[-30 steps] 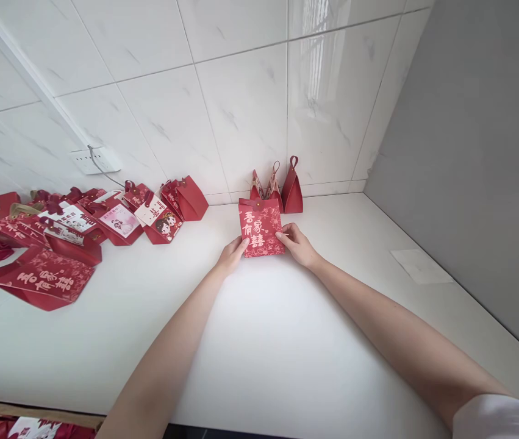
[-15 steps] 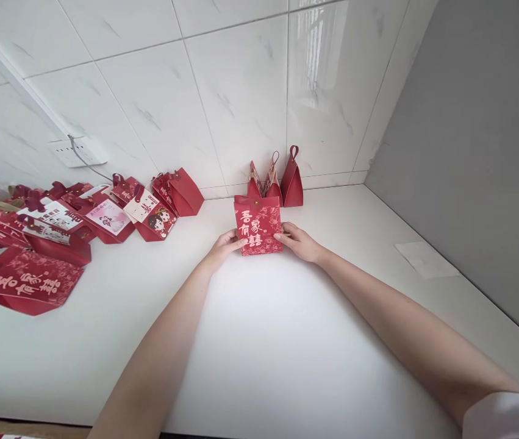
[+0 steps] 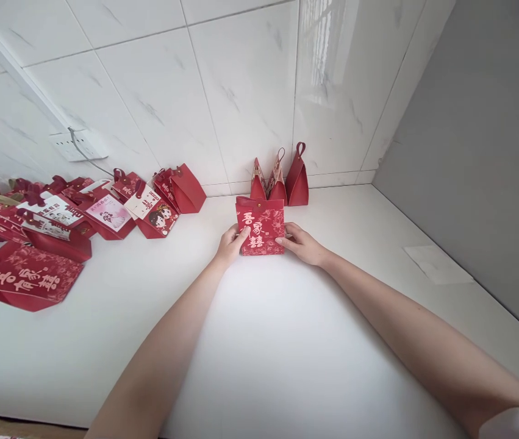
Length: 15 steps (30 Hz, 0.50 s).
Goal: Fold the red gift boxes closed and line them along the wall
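Note:
A small red gift bag (image 3: 261, 225) with pale characters and a floral print stands on the white counter (image 3: 286, 341). My left hand (image 3: 230, 244) pinches its lower left edge. My right hand (image 3: 300, 242) grips its lower right edge, fingers curled against the side. Both arms reach forward from the bottom of the view. Just behind the bag, three folded red bags with loop handles (image 3: 282, 181) stand against the tiled wall.
A heap of flat red gift bags and cards (image 3: 80, 210) covers the counter's left side, with a large flat red bag (image 3: 24, 280) at the front. A wall socket with a cable (image 3: 78, 145) is above it. A grey wall (image 3: 483, 152) bounds the right.
The bag has been drawn slightly nearer and stood more upright between my hands. The view has shifted a little; the heap at left has not moved.

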Each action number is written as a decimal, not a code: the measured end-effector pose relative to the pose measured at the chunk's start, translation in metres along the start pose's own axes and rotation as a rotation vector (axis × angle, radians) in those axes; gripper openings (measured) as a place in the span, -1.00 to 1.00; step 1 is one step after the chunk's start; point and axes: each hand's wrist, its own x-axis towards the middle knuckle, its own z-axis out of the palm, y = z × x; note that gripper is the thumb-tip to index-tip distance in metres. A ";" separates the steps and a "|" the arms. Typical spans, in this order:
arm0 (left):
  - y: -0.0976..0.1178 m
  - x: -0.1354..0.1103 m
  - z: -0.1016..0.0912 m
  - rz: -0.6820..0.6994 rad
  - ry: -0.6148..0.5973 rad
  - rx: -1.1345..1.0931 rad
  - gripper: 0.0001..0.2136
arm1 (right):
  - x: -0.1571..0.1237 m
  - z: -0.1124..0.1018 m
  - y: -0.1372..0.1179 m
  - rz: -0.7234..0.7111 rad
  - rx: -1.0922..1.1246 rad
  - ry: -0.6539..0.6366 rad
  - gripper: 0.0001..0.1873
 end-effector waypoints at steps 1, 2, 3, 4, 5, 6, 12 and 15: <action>0.000 0.000 -0.001 0.000 -0.007 -0.003 -0.58 | 0.000 0.000 0.000 -0.004 -0.002 0.002 -0.57; 0.000 0.001 -0.002 0.002 -0.009 -0.003 -0.58 | 0.000 0.000 0.001 -0.008 -0.005 0.005 -0.56; 0.000 0.001 -0.003 0.004 -0.011 -0.005 -0.58 | 0.000 0.000 0.001 -0.010 -0.008 0.006 -0.56; 0.001 0.002 -0.004 0.006 -0.015 -0.011 -0.58 | 0.000 0.001 0.002 -0.012 -0.010 0.005 -0.56; 0.001 0.002 -0.004 0.008 -0.018 -0.018 -0.58 | 0.001 0.001 0.002 -0.014 -0.013 0.004 -0.56; 0.001 0.002 -0.004 0.011 -0.022 -0.023 -0.58 | 0.001 0.001 0.002 -0.016 -0.017 0.004 -0.57; 0.003 -0.001 -0.002 -0.015 -0.041 -0.033 -0.57 | 0.000 0.000 0.003 -0.019 -0.011 0.000 -0.61; 0.004 -0.003 -0.001 -0.034 -0.027 -0.033 -0.56 | -0.001 -0.001 0.005 -0.010 -0.047 -0.040 -0.56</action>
